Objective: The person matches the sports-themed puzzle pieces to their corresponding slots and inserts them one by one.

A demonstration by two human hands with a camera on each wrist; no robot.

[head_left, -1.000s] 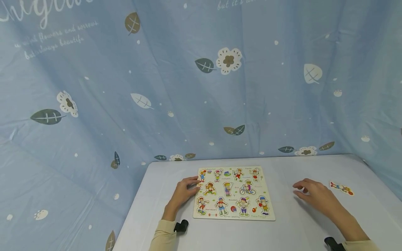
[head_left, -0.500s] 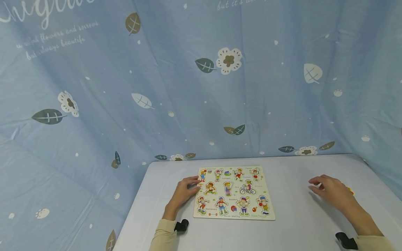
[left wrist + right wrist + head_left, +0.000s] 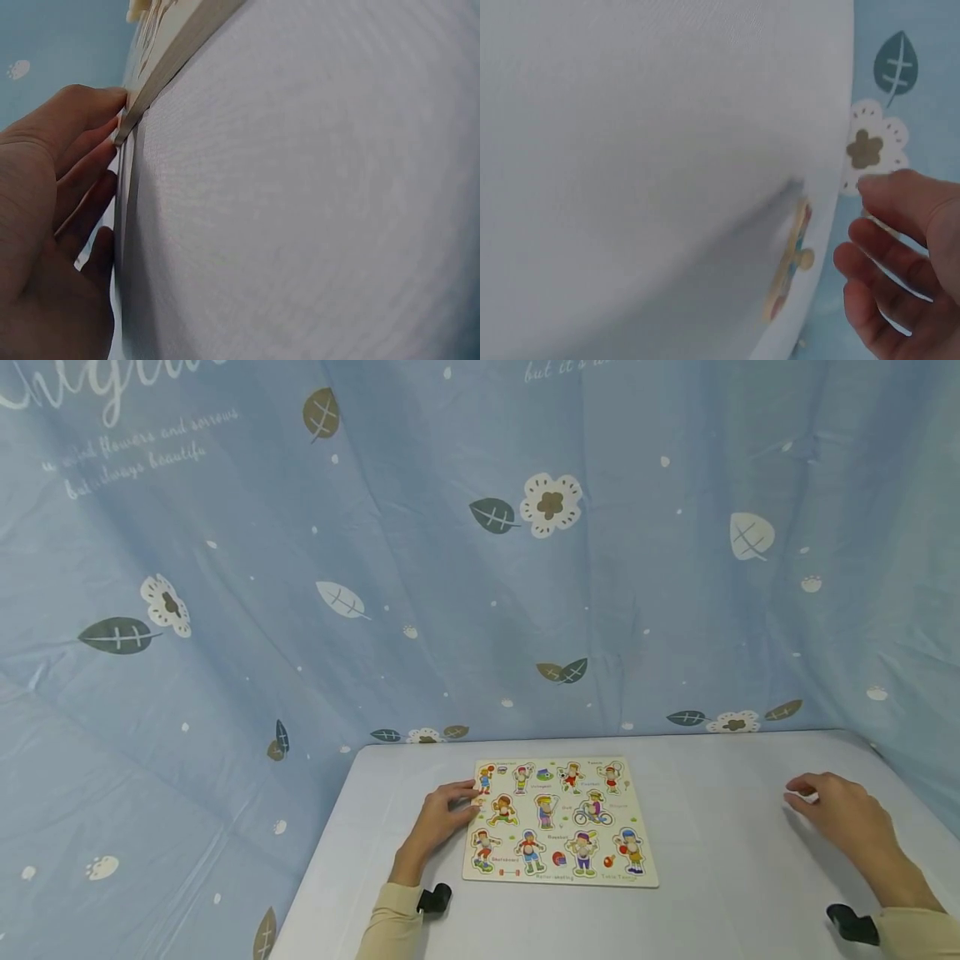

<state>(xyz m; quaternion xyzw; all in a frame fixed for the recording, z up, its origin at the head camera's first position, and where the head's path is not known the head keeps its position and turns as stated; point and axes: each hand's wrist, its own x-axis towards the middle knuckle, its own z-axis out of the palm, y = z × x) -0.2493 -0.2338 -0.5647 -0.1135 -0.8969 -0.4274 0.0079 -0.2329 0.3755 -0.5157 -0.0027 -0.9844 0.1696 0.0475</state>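
Observation:
A cream puzzle board (image 3: 648,877) with printed cartoon sports figures lies flat on the table. At its left edge my left hand (image 3: 435,820) rests; the thumb and fingertips touch the edge, as the left wrist view shows. Out to the right, my right hand (image 3: 847,814) hovers over the tabletop, fingers loosely curved and nothing between them. In the right wrist view a flat puzzle piece (image 3: 786,262) with a small round knob lies on the table near the right hand (image 3: 904,262). The head view hides this piece behind the hand.
The table (image 3: 712,852) has a white cover. Behind it hangs a blue curtain (image 3: 420,543) printed with leaves and flowers. A black wrist device (image 3: 433,900) sits at the left cuff and another black device (image 3: 851,924) at the right cuff.
My right hand has moved steadily to the right, and the puzzle piece has gone out of sight behind it in the head view. The left hand and the board have stayed put.

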